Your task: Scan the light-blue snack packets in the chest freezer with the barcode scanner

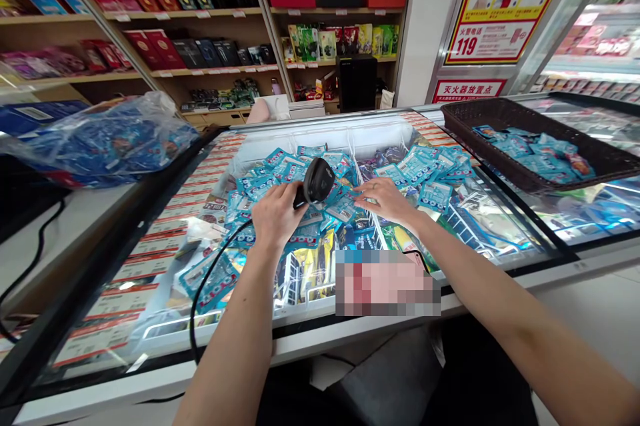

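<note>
My left hand [275,213] is wrapped around the handle of a black barcode scanner [319,181]. The scanner's head tips over a wide pile of small blue packets [260,183], and its black cable loops down past my left forearm. To the right of the scanner, my right hand [384,199] reaches over the pile with its fingers stretched out and apart. Its fingertips are close to a blue packet [342,210]; whether they touch it I cannot tell. More blue packets [435,194] lie to the right of that hand.
The packets lie over a glass-topped chest freezer [285,333] with wire baskets inside. A brown woven basket [525,113] of blue packets stands at right. A clear plastic bag [115,139] of packets is at left. A phone, partly blurred out, lies near the front edge. Stocked shelves [190,13] stand behind.
</note>
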Tool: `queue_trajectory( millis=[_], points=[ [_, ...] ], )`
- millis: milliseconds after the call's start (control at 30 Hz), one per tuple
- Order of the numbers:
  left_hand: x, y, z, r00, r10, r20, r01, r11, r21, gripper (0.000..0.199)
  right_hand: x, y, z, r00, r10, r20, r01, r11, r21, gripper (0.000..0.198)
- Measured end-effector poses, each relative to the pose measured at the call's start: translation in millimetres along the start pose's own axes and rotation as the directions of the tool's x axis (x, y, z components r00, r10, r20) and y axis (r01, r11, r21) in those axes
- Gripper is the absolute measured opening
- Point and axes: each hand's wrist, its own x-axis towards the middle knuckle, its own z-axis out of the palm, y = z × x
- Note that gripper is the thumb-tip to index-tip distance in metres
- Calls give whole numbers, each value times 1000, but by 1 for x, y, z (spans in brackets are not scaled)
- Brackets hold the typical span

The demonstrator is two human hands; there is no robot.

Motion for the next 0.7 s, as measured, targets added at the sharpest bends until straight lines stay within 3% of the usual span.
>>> queue_trajectory(
  millis=[167, 267, 400, 700],
  points=[
    [0, 1, -2, 1000, 10, 10, -10, 1000, 10, 34, -3, 6, -8, 983, 169, -69, -175, 980, -98, 44],
    [1, 1, -2, 1000, 13, 16, -13, 1000, 15, 34, -4, 6, -10, 989, 143, -27, -144, 988, -51, 53],
    [0, 1, 0, 1000, 13, 28, -14, 1000, 24, 33, -4, 4, -12, 990, 63, 129, -65, 998, 12, 65],
    [0, 1, 1, 1000, 13, 27, -13, 1000, 1, 32, -7, 6, -21, 971, 171, 165, -190, 976, 103, 61]
  ],
)
